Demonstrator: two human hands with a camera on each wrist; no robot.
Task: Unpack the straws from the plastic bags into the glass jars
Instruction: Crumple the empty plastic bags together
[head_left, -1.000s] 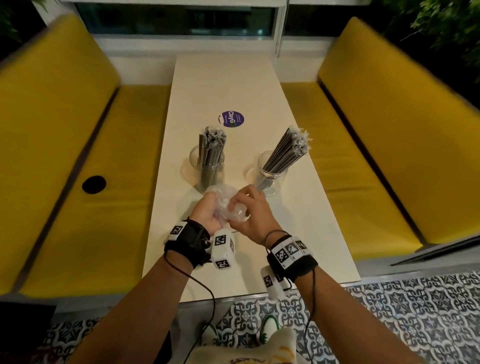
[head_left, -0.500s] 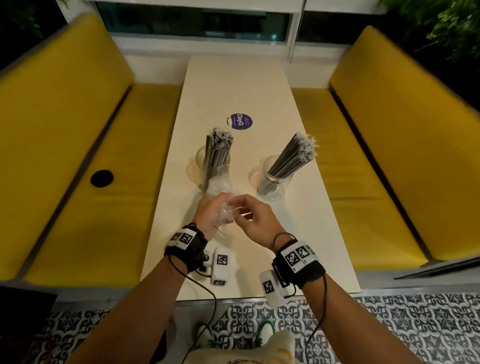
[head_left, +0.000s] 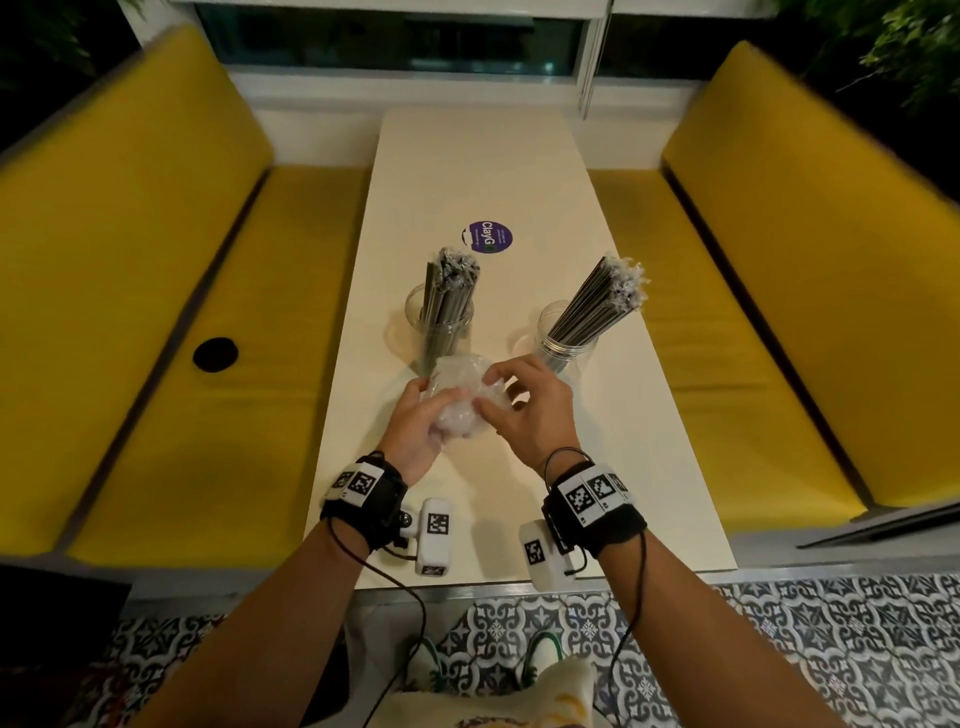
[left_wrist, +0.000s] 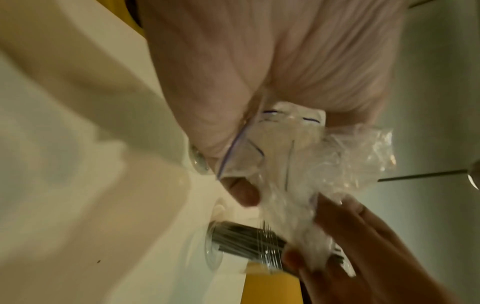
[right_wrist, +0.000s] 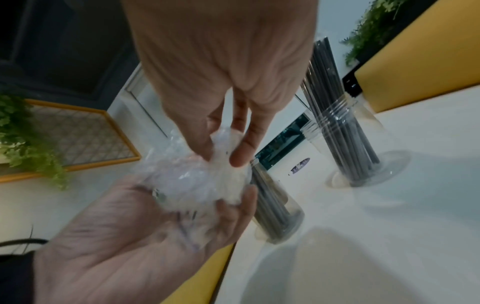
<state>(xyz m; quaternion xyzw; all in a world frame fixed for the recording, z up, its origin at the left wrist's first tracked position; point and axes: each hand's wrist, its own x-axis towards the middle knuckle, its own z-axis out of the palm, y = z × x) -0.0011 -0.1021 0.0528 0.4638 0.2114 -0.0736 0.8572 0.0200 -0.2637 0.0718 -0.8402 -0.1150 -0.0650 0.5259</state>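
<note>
We stand at the near end of a long pale tabletop flanked by two yellow benches, the largest things before us. Midway along the tabletop a purple round sticker lies flat, and nearer to us stand two clear jars. The left jar holds a bundle of dark straws standing nearly upright; the right jar holds another bundle tilted out to the right. The two jars stand apart from each other. Just in front of them, above the tabletop, we hold a crumpled clear bag between both hands. Our left hand lies palm up under the bag with its fingers curled round it, and our right hand pinches the bag from the other side with fingertips and thumb. No straws show inside the bag.
</note>
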